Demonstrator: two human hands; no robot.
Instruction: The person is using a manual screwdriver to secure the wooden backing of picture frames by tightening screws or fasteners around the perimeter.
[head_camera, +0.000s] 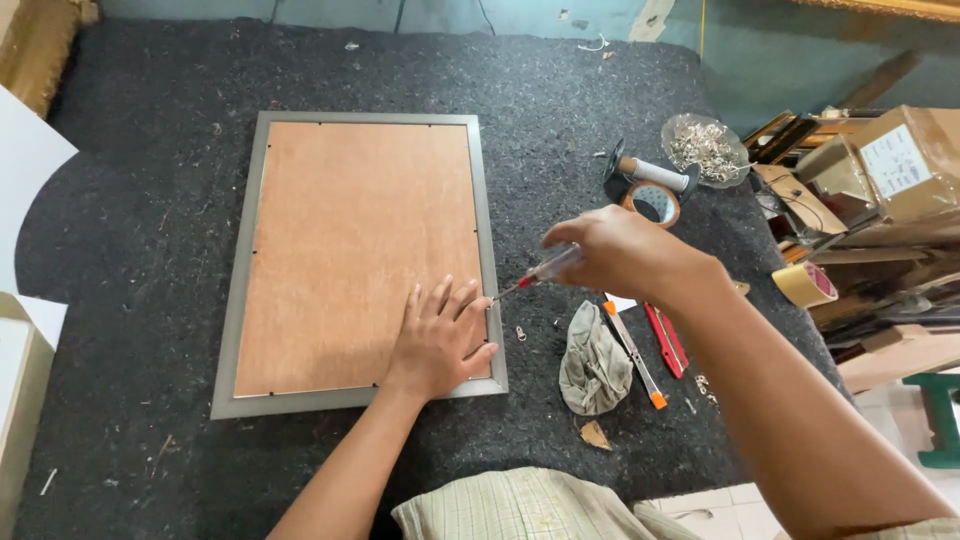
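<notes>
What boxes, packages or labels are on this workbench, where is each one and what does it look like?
Cardboard box: far right edge, brown, lying tilted among clutter.
Label: white rectangle on that box's side; print too small to read.
White box: left edge, plain, only partly in view.
No screens or signs show.

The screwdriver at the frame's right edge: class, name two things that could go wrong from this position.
1. The screwdriver tip sits right beside the left hand's fingers on the backing board; a slip could jab them.
2. Its tip could gouge the grey frame edge.
</notes>
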